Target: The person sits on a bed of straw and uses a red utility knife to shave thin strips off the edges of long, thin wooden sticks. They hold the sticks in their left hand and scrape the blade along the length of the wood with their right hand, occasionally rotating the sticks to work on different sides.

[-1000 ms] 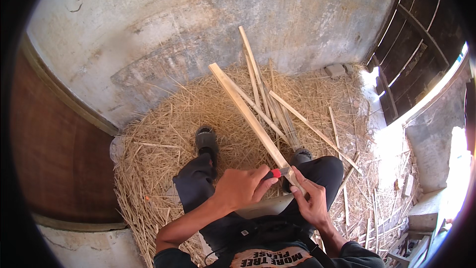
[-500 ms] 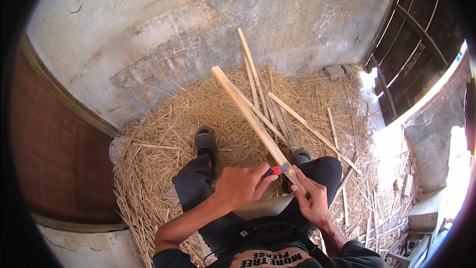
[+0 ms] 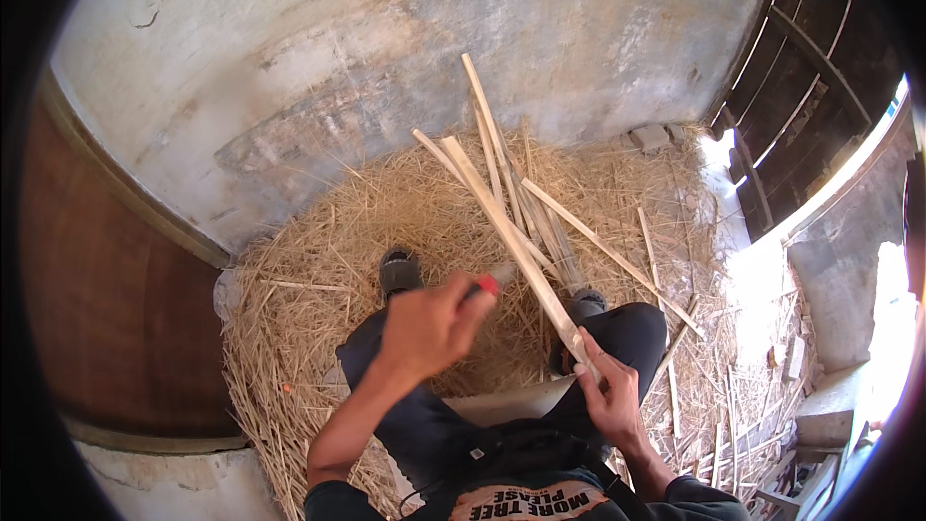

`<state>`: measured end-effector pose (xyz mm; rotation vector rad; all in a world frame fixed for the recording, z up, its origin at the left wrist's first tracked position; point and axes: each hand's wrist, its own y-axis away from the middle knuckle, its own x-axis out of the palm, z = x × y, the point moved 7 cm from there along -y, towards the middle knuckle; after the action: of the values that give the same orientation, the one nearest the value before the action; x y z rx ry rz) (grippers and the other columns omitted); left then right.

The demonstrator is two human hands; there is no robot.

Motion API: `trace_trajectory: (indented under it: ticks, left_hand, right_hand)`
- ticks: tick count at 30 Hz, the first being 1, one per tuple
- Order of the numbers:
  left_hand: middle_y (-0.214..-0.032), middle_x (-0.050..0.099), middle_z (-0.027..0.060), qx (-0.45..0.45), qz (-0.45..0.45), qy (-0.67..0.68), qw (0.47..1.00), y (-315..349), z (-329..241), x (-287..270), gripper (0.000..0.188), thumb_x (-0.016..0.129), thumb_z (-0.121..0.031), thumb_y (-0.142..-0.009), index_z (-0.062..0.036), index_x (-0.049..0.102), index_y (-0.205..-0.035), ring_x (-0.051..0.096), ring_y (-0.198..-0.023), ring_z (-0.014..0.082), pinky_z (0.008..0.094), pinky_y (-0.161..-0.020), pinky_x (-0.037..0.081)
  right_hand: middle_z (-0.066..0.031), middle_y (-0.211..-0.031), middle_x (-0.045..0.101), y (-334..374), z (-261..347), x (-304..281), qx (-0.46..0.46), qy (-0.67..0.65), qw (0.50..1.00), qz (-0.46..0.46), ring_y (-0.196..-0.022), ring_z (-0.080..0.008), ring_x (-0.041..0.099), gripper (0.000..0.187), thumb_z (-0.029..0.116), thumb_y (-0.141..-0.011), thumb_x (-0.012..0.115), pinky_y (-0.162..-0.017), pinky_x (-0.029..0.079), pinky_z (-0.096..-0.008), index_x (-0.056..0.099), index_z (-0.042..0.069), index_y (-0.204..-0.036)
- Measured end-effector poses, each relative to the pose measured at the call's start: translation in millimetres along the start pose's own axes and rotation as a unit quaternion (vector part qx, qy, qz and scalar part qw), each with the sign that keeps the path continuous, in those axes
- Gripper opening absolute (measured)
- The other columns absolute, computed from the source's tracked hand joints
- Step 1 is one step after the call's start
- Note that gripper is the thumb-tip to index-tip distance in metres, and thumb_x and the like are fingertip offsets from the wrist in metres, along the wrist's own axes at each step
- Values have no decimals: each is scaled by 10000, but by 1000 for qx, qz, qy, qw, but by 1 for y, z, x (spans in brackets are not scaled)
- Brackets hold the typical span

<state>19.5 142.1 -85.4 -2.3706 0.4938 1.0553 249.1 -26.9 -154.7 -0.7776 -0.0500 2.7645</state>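
Note:
My left hand [image 3: 424,333] is closed round a knife [image 3: 486,285] with a red and black handle. The hand is smeared by motion, and the blade shows only as a faint pale blur. It stands left of a long pale strip of split bamboo or wood [image 3: 511,232], apart from it. My right hand [image 3: 613,394] grips the near end of that strip above my right thigh, thumb and fingers along its sides. From there the strip slants away to the upper left, over other strips.
Several more strips [image 3: 492,135] lie crossed on the straw-like shavings [image 3: 328,222], some leaning toward the stained wall [image 3: 386,58]. My shoes [image 3: 399,270] rest among the shavings. A brown panel [image 3: 125,299] stands at left, dark wooden boards [image 3: 801,87] at upper right.
My left hand has drawn the knife away from the strip, up and to the left. The strip's far end has swung slightly right; my right hand keeps its hold.

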Motion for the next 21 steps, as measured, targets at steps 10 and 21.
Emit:
trace_trajectory:
  ticks: [10, 21]
  left_hand:
    - [-592, 645, 107, 52, 104, 33, 993, 24, -30, 60, 327, 690, -424, -1088, -97, 690, -1100, 705, -575, 358, 457, -529, 510]
    - [-589, 651, 102, 81, 79, -21, 993, 23, -32, 59, 333, 695, -436, -1084, -111, 658, -1021, 692, -545, 348, 446, -488, 492]
  right_hand:
    - [-140, -954, 761, -15, 13, -7, -22, -5, 1000, 7, -611, -129, 544, 576, 79, -1041, 724, -562, 478, -304, 609, 99, -1605]
    - [-173, -971, 772, -13, 13, -3, -20, -9, 1000, 22, -599, -148, 569, 556, 108, -1058, 722, -569, 493, -316, 609, 100, -1602]
